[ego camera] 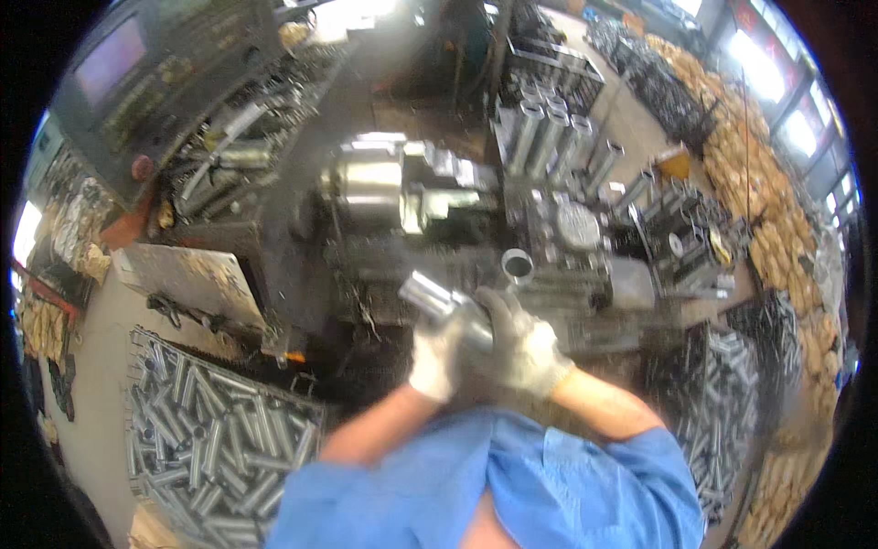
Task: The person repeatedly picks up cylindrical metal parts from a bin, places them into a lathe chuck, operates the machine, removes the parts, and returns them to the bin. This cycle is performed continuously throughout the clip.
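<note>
A short shiny metal tube (429,294) lies tilted between my two gloved hands, in front of the machine. My left hand (435,357), in a whitish glove, grips it from below near its middle. My right hand (531,343), in a glove with dirty grey fingers, closes around the tube's lower right end and hides part of it. Just beyond my right hand, a second metal tube (517,266) shows its open round end. Further off sits the bright chuck (370,178) of a lathe, blurred. A round metal disc (577,225) lies to its right.
Several tubes (549,141) stand upright at the back right. A wire crate (226,381) full of metal tubes is at lower left, another heap of metal tubes (720,405) at right. A control panel (178,82) with a screen is upper left. Brown sacks (775,219) line the right side.
</note>
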Tool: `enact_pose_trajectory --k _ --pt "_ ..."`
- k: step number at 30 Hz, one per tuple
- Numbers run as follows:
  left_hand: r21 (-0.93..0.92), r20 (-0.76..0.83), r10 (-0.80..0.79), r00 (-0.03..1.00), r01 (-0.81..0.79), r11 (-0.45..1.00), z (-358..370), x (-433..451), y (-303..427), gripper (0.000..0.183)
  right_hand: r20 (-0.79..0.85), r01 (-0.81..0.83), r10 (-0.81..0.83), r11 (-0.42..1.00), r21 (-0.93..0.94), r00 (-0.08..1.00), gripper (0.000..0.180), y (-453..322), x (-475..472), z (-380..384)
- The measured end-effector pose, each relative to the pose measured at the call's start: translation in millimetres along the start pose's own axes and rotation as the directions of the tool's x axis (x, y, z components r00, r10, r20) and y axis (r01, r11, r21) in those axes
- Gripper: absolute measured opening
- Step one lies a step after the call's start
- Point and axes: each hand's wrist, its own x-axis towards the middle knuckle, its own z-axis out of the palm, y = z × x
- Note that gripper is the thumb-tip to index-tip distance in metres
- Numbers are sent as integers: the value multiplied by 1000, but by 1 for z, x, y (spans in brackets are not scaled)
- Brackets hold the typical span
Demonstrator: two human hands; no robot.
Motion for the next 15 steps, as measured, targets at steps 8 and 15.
enact_pose_trajectory --k 8,15 --pt "53 68 -214 974 211 976 -33 -22 -63 29 515 -621 400 685 381 758 68 79 -48 58" --pt "-750 82 -576 813 430 502 -27 -31 -32 36 381 -317 85 734 600 921 71 112 -79 75"
